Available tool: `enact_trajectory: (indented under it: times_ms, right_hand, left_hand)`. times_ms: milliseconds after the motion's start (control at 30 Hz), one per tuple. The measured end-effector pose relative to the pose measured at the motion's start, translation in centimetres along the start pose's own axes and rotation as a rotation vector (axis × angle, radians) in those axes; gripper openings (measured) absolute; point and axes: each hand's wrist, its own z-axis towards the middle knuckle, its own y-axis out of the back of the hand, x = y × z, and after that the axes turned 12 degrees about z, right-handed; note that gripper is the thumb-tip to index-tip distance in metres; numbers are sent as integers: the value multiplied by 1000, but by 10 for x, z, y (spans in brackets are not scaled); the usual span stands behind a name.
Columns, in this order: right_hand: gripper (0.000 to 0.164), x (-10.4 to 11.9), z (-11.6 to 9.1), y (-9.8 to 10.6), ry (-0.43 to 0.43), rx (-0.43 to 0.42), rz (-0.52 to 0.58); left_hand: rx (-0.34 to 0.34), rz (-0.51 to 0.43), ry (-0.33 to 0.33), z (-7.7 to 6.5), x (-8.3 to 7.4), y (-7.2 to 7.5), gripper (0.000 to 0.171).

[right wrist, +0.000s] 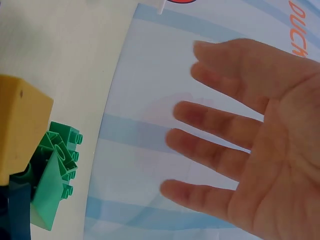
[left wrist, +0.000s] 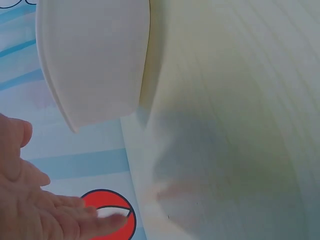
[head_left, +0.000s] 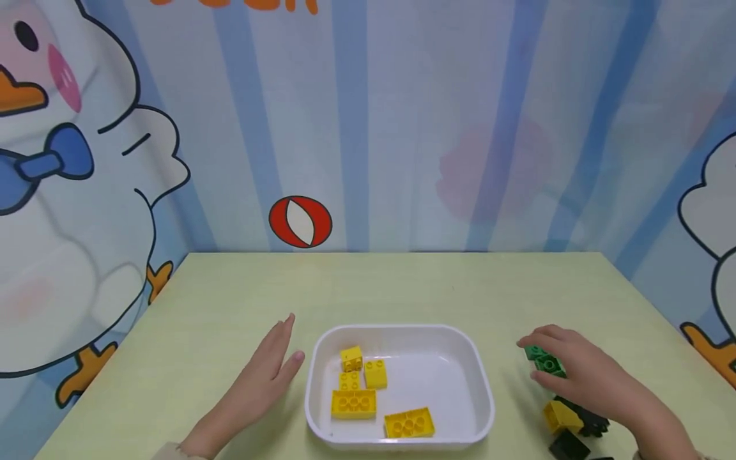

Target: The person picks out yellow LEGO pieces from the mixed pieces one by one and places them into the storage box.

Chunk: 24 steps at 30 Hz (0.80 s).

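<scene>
A white tray (head_left: 460,383) stands on the table and holds several yellow toy building bricks (head_left: 353,405) in its left half and near its front. To the left of the tray my left hand (head_left: 259,380) is held with straight fingers and nothing in it. My right hand (head_left: 592,370) is over a group of bricks on the right, partly covering green bricks (head_left: 549,365). In the right wrist view its fingers (right wrist: 210,155) are spread and apart from the green bricks (right wrist: 47,195). The left wrist view shows the tray's outer side (left wrist: 95,65) beyond the left hand (left wrist: 35,205).
Nearer the front on the right lie a yellow brick (head_left: 561,417), a black brick (head_left: 569,444) and dark pieces (head_left: 591,421), partly hidden by the right arm. A striped backdrop (head_left: 402,128) with printed ducks rises behind the pale table (head_left: 402,281).
</scene>
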Motion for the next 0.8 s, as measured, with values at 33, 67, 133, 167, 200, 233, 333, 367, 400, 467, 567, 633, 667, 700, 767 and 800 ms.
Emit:
enact_trajectory:
  times_ms: [33, 67, 133, 167, 200, 233, 333, 367, 400, 467, 567, 633, 667, 700, 767, 800]
  right_hand:
    - [35, -1, 0, 0, -14, 37, 18]
    - [35, -2, 0, -1, -30, 78, 44]
    - [35, -5, 0, -1, -63, 158, 87]
    - [35, -5, 0, -1, -90, 193, 105]
    - [36, -6, 0, -1, -115, 224, 120]
    - [36, -8, 0, 0, -139, 253, 135]
    - [36, -20, 0, -2, -170, 332, 181]
    - [36, -27, -1, -4, -183, 354, 203]
    - [36, -36, -1, -7, -186, 375, 216]
    - [36, -61, -1, -14, -169, 421, 235]
    - [37, -94, -2, -26, -170, 452, 204]
    - [37, -106, -3, -31, -162, 461, 214]
    - [37, -109, -3, -33, -179, 460, 209]
    - [38, -111, -3, -34, -200, 458, 213]
    - [39, -120, -3, -39, -204, 465, 217]
    - [39, -122, -3, -40, -206, 464, 243]
  left_hand:
    - [13, -9, -2, 0, 0, 0, 66]
    - [27, -15, 1, 0, -1, -1, 67]
    - [55, -23, 16, 1, -3, -1, 68]
    - [64, -28, 22, 1, -4, -1, 67]
    - [72, -31, 28, 1, -5, -1, 67]
    - [75, -37, 33, 2, -5, -2, 66]
    - [80, -68, 48, 3, -8, -3, 65]
    - [82, -79, 50, 3, -8, -3, 64]
    - [86, -89, 54, 4, -9, -4, 64]
    - [100, -111, 61, 5, -9, -5, 64]
    - [130, -152, 60, 7, -9, -8, 63]
    - [153, -189, 56, 8, -9, -10, 63]
    - [160, -210, 51, 8, -10, -10, 62]
    - [171, -234, 48, 9, -10, -11, 62]
    - [189, -275, 43, 9, -11, -11, 62]
    - [195, -292, 42, 10, -11, -12, 61]
